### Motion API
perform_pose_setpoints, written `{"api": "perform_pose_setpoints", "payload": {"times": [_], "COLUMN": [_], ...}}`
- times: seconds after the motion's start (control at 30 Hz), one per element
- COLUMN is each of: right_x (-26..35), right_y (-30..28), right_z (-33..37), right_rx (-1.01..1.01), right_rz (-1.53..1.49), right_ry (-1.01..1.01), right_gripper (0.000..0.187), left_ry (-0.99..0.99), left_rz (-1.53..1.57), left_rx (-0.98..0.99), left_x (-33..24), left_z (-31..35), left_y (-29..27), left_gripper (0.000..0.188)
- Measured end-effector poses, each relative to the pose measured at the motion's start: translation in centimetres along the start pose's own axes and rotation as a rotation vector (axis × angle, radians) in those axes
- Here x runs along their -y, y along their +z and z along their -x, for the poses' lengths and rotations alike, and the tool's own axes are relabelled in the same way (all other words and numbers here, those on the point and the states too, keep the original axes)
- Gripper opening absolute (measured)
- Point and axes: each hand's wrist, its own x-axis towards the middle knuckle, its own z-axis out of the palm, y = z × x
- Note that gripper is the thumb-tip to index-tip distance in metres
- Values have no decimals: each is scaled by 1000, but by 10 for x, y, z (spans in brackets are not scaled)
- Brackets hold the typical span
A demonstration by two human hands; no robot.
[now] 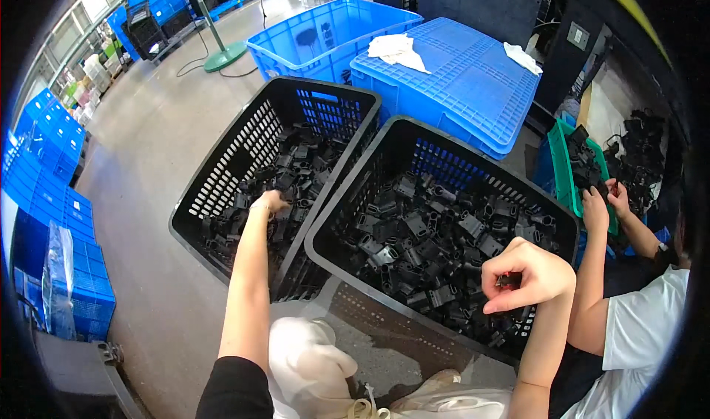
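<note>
My left hand [275, 200] reaches down into the left black crate [194, 169], among many loose black plastic parts [302, 175]. Its fingertips are small and partly lost against the dark parts, so their grip does not show. Above the near right side of the second black crate [347, 268], my right hand [529, 272] is raised with its fingers curled toward the thumb. Whatever is inside that curl, if anything, I cannot make out. More black plastic parts [421, 230], short and block-shaped with tubular openings, fill the bottom of this second crate.
Behind the crates stand an open blue bin [296, 60] and a lidded blue bin [451, 71] with white cloths [396, 51]. At right, a co-worker's hands [603, 206] are by a green tray [568, 169] of black parts. Blue boxes [70, 271] line the left.
</note>
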Motion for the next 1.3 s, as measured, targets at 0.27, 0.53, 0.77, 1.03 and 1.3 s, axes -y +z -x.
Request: {"api": "perform_pose_setpoints", "payload": {"times": [0.27, 0.53, 0.77, 1.03, 1.3], "right_x": [0, 8, 15, 3, 1], "right_y": [4, 5, 9, 7, -5], "right_z": [-13, -14, -4, 11, 0], "right_rx": [-84, -144, -176, -549, -735], "right_rz": [-67, -8, -22, -331, -538], "right_ry": [95, 132, 106, 101, -179], "right_gripper": [33, 28, 28, 21, 10], "left_ry": [-336, -259, -147, 426, 1460], "left_rz": [-40, -152, -7, 740, 2031], "left_rx": [-101, -151, -278, -1108, -46], "left_x": [-28, -48, -45, -116, -232], "left_z": [7, 4, -1, 73, 243], "left_y": [34, 55, 69, -108, -233], "left_gripper": [79, 50, 44, 50, 37]}}
